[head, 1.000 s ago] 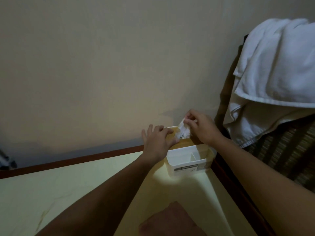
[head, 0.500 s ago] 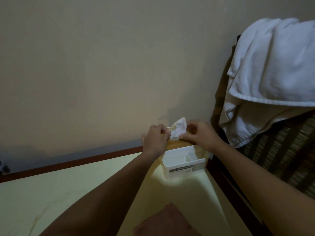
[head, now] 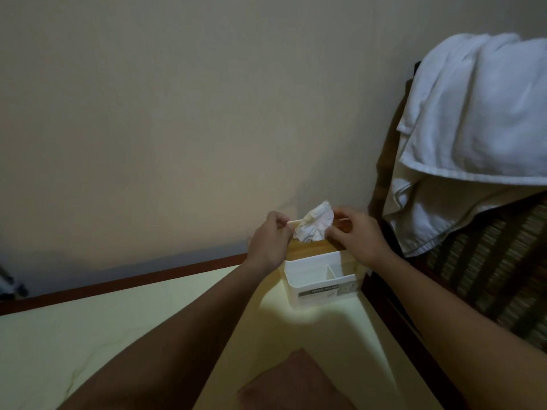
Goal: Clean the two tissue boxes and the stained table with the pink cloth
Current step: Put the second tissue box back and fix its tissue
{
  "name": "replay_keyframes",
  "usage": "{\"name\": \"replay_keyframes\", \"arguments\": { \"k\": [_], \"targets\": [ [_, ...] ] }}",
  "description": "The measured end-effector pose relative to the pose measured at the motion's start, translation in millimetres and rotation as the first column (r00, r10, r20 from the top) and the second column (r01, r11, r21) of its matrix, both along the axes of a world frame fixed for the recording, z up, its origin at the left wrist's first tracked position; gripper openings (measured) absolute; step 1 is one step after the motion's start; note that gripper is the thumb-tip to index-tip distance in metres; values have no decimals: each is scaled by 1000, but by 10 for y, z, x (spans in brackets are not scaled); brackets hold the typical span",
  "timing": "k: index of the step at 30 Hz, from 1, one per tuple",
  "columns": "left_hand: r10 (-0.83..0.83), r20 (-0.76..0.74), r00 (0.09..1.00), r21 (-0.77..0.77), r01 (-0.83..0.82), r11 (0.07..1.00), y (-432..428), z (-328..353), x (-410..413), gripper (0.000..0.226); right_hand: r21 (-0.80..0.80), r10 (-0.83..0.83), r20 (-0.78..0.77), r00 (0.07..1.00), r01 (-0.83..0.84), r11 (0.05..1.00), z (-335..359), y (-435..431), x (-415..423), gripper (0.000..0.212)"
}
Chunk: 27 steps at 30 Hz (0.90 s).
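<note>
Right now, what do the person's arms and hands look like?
The left forearm and right forearm are bare, no sleeve in view. The left hand and right hand wear no gloves; no ring, watch or bracelet shows.

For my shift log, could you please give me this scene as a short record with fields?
left hand: grips the top edge of the tissue box
right hand: pinches the tissue sticking out of the box
pink cloth: lies untouched on the table, near the camera
box place: table's far right corner, by the wall
white towel: draped over a chair at right
</note>
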State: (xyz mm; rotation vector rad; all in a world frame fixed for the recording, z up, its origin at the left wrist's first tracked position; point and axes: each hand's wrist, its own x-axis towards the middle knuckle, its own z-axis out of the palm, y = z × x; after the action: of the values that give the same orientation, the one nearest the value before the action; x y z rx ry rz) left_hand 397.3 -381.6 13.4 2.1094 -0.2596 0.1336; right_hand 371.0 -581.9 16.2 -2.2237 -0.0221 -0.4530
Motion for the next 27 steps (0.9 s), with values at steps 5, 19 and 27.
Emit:
{"name": "replay_keyframes", "arguments": {
  "k": [5,19,27],
  "targets": [
    [26,19,999,-108,-24,994,212,27,-221,18,68,-160,97,982,154,986,42,57,-229,34],
    [69,170,983,579,-157,801,1166,-708,-1633,28,-309,80,-316,946,-182,933,-434,1062,-1808,31],
    [-29,259,965,695,-165,700,2045,-1092,-2310,47,-617,-33,-414,910,-254,745,-955,1562,-2204,73]
  ]
}}
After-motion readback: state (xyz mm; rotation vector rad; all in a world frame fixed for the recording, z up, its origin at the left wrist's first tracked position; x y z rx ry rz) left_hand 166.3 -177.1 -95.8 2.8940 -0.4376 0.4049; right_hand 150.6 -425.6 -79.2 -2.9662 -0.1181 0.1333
